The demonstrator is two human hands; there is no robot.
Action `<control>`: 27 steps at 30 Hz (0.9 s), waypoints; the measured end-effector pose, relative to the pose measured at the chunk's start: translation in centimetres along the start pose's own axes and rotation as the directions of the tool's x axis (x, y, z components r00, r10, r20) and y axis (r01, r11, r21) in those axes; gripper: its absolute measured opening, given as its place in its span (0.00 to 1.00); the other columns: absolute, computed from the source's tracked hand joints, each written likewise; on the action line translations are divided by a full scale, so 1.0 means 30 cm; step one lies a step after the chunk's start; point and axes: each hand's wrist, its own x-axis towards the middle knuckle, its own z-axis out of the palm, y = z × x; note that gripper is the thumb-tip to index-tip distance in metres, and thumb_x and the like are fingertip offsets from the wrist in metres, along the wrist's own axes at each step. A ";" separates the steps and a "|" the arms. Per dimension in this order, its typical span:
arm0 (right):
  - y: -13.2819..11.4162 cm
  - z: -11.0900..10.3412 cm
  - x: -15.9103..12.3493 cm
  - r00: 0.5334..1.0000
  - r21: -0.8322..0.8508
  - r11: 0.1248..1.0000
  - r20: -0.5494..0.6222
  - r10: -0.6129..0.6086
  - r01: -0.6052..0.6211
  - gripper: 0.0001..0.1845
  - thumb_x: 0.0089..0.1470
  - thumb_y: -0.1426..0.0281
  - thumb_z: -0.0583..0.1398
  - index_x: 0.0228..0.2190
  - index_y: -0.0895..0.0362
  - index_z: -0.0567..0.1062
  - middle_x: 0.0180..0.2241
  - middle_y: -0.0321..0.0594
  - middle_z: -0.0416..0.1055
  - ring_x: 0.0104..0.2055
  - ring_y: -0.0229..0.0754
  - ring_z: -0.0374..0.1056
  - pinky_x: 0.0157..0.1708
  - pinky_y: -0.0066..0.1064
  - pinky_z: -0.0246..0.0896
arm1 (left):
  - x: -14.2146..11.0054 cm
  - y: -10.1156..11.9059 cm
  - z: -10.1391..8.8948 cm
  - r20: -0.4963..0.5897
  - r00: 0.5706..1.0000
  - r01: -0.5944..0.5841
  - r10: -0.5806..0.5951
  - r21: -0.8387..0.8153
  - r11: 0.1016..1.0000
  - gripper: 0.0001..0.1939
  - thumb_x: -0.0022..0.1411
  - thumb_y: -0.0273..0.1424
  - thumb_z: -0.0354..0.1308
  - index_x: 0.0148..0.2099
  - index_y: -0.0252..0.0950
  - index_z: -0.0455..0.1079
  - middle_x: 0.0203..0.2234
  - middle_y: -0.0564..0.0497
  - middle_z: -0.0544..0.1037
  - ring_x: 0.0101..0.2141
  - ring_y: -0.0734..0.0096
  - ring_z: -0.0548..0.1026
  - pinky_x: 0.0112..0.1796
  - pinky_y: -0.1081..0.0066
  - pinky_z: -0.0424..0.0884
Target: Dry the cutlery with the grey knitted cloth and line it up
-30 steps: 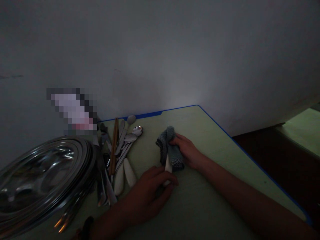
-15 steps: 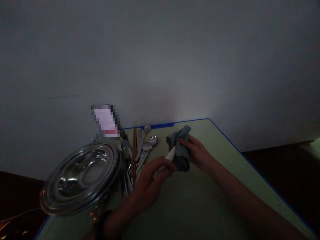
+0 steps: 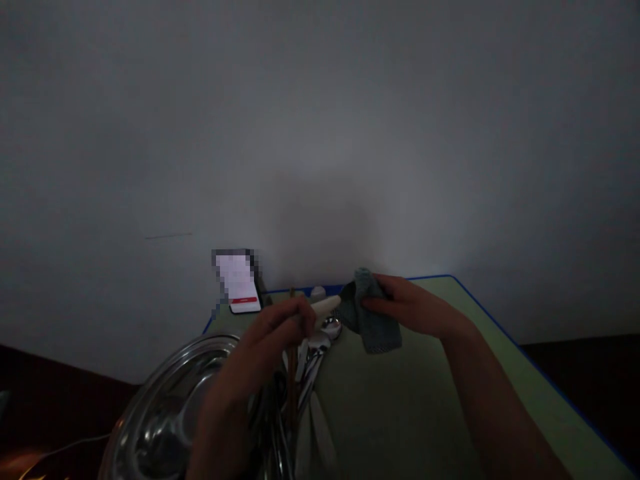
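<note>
My left hand (image 3: 275,333) is closed around the pale handle of a utensil (image 3: 327,306), which points right. Its far end goes into a grey-green cloth (image 3: 377,327), so the kind of utensil cannot be told. My right hand (image 3: 410,303) pinches the cloth around that end, with the lower part of the cloth hanging down. Below and beside my left hand lie several metal spoons (image 3: 320,341), a pair of wooden chopsticks (image 3: 292,393) and other cutlery, partly hidden by the hand and arm.
Shiny metal bowls or basins (image 3: 150,413), stacked, stand at the left, partly behind my left forearm. A phone (image 3: 240,283) with a lit screen leans on the wall at the back left. The pale green table (image 3: 395,413) has a blue edge and meets a grey wall (image 3: 330,133).
The view has shifted, so the table sits lower. My left hand has drawn back leftward from the cloth, and more of the pale handle shows. My right hand still grips the cloth.
</note>
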 end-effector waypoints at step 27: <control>-0.056 -0.039 -0.051 0.999 0.519 0.854 0.042 0.007 -0.028 0.17 0.54 0.66 0.57 0.47 0.50 0.72 0.50 0.37 0.70 0.54 0.44 0.62 0.57 0.42 0.49 | -0.039 0.092 0.003 -0.439 0.898 0.094 -0.038 0.108 0.990 0.12 0.55 0.40 0.55 0.25 0.38 0.66 0.25 0.53 0.77 0.27 0.68 0.72 0.24 0.74 0.66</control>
